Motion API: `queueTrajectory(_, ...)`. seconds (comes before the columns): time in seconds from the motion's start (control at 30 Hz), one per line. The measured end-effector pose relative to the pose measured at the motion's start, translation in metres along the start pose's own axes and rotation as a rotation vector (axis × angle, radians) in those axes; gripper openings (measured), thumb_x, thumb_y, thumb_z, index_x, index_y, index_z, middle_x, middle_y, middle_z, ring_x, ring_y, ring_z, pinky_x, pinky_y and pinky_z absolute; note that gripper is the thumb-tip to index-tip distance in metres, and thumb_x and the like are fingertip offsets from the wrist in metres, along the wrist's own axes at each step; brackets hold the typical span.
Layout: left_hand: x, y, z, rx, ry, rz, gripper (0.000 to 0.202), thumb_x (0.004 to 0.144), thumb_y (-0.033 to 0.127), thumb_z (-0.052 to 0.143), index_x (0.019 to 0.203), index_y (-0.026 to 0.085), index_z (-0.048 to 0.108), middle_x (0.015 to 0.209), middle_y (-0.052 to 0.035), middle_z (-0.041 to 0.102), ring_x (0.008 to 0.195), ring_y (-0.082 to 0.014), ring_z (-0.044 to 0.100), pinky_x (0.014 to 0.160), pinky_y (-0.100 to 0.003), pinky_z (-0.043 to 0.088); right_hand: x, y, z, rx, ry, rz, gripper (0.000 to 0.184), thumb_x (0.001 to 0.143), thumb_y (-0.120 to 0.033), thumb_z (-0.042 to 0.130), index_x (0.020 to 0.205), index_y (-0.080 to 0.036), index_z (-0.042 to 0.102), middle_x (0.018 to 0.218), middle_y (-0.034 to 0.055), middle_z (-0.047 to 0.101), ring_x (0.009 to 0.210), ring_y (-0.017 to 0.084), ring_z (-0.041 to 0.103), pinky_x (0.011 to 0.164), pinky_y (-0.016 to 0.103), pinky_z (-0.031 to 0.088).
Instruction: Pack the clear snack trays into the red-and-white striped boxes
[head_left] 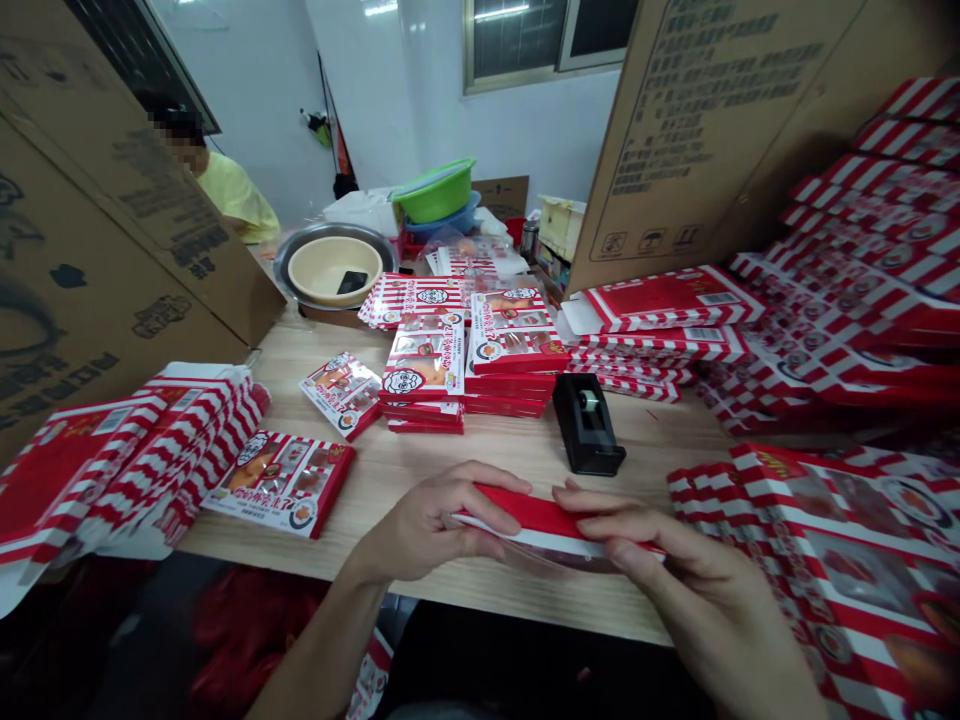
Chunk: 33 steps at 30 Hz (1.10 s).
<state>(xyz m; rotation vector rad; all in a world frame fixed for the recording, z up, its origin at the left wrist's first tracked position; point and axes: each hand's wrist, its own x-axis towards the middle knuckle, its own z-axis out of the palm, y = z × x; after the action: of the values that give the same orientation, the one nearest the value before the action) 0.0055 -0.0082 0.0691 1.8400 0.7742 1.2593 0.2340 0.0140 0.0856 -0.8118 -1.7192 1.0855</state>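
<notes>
Between my two hands, over the table's front edge, is a red and white cardboard box (541, 515), seen edge-on. My left hand (442, 520) grips its left end, thumb below and fingers on top. On the right end, my right hand (660, 550) has its fingers along the upper red side and its thumb near the lower edge. What the box contains is hidden from this angle. Just beyond it stands a black tape dispenser (589, 425). Stacked printed boxes (424, 360) with clear windows lie behind, and a single box (281, 482) rests to the left.
Piles of flat striped boxes (127, 450) stand at left, with taller stacks (862, 270) at right. Large brown cartons (690, 120) flank the table. A cream basin (334, 265) and a green basin (435, 195) sit at the back. A person in yellow (236, 195) is beyond the left carton.
</notes>
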Motion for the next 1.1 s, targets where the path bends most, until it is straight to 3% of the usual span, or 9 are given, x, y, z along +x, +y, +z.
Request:
queueTrajectory(0.2, -0.007, -0.006, 0.009, -0.006, 0.084, -0.042, 0.006, 0.085, 0.021, 0.062, 0.084, 0.021, 0.068, 0.111, -0.0085, 0.066, 0.104, -0.0187, 0.064, 0.091, -0.034, 0.052, -0.008, 0.013, -0.001, -0.035, -0.124, -0.187, 0.024, 0.072, -0.044, 0.074, 0.093, -0.034, 0.072, 0.111, 0.0026, 0.071, 0.108, 0.025, 0.064, 0.098, 0.042, 0.049)
queueTrajectory(0.3, -0.007, -0.009, 0.011, -0.043, 0.104, -0.032, 0.009, 0.086, 0.02, 0.061, 0.094, 0.021, 0.065, 0.115, -0.0091, 0.063, 0.103, -0.0177, 0.064, 0.086, -0.031, 0.053, -0.017, 0.018, 0.0, -0.196, -0.055, -0.216, 0.02, 0.079, -0.03, 0.071, 0.098, -0.033, 0.07, 0.123, 0.0025, 0.064, 0.122, 0.025, 0.053, 0.102, 0.044, 0.045)
queueTrajectory(0.43, -0.005, -0.009, 0.012, -0.053, 0.138, -0.002, 0.006, 0.085, 0.021, 0.062, 0.091, 0.02, 0.064, 0.112, -0.0089, 0.063, 0.103, -0.0177, 0.063, 0.084, -0.03, 0.052, -0.03, 0.014, 0.004, -0.255, 0.02, -0.284, 0.03, 0.082, -0.013, 0.064, 0.102, -0.033, 0.07, 0.114, 0.0012, 0.068, 0.114, 0.022, 0.06, 0.11, 0.048, 0.034)
queueTrajectory(0.57, -0.01, -0.003, 0.015, 0.025, 0.192, 0.013, 0.004, 0.084, 0.02, 0.064, 0.088, 0.02, 0.065, 0.102, -0.0081, 0.066, 0.095, -0.0163, 0.065, 0.08, -0.028, 0.052, -0.027, 0.023, 0.0, 0.038, 0.028, -0.146, 0.018, 0.089, -0.033, 0.056, 0.09, -0.03, 0.074, 0.12, 0.0046, 0.066, 0.109, 0.025, 0.063, 0.092, 0.042, 0.051)
queueTrajectory(0.63, -0.014, -0.001, 0.019, 0.081, 0.247, 0.025, 0.005, 0.084, 0.018, 0.064, 0.089, 0.02, 0.065, 0.1, -0.0078, 0.066, 0.094, -0.0164, 0.065, 0.08, -0.028, 0.051, -0.011, 0.043, -0.007, 0.102, 0.282, -0.022, 0.03, 0.09, -0.044, 0.049, 0.092, -0.026, 0.073, 0.123, 0.0079, 0.064, 0.109, 0.027, 0.062, 0.092, 0.045, 0.049)
queueTrajectory(0.7, -0.017, 0.001, 0.023, 0.132, 0.29, 0.028, 0.005, 0.084, 0.017, 0.063, 0.089, 0.02, 0.064, 0.099, -0.0082, 0.066, 0.094, -0.0176, 0.065, 0.081, -0.03, 0.051, 0.012, 0.07, -0.015, -0.161, 0.62, 0.182, 0.032, 0.084, -0.046, 0.054, 0.095, -0.021, 0.07, 0.115, 0.0105, 0.066, 0.109, 0.026, 0.059, 0.099, 0.046, 0.041)
queueTrajectory(0.73, -0.018, 0.001, 0.025, 0.155, 0.306, 0.025, 0.004, 0.085, 0.018, 0.063, 0.088, 0.019, 0.064, 0.099, -0.0085, 0.066, 0.094, -0.0179, 0.065, 0.08, -0.03, 0.052, 0.025, 0.085, -0.018, -0.213, 0.656, 0.249, 0.034, 0.078, -0.046, 0.058, 0.091, -0.017, 0.07, 0.107, 0.0132, 0.067, 0.109, 0.029, 0.057, 0.099, 0.049, 0.039)
queueTrajectory(0.9, -0.016, 0.001, 0.027, 0.233, 0.315, 0.037, 0.009, 0.082, 0.022, 0.067, 0.09, 0.019, 0.063, 0.097, -0.0084, 0.065, 0.091, -0.0172, 0.065, 0.08, -0.031, 0.053, 0.06, 0.134, -0.032, -0.132, 0.523, 0.445, 0.026, 0.056, -0.043, 0.07, 0.052, -0.018, 0.062, 0.047, 0.0047, 0.058, 0.06, 0.026, 0.061, 0.058, 0.038, 0.049)
queueTrajectory(1.1, -0.009, -0.002, 0.027, 0.338, 0.348, 0.059, 0.012, 0.082, 0.019, 0.067, 0.093, 0.02, 0.061, 0.098, -0.007, 0.064, 0.091, -0.0161, 0.065, 0.08, -0.029, 0.053, 0.025, 0.149, -0.02, 0.014, 0.565, 0.442, 0.04, 0.059, -0.059, 0.064, 0.064, -0.019, 0.061, 0.066, 0.0053, 0.067, 0.062, 0.021, 0.064, 0.056, 0.033, 0.052)
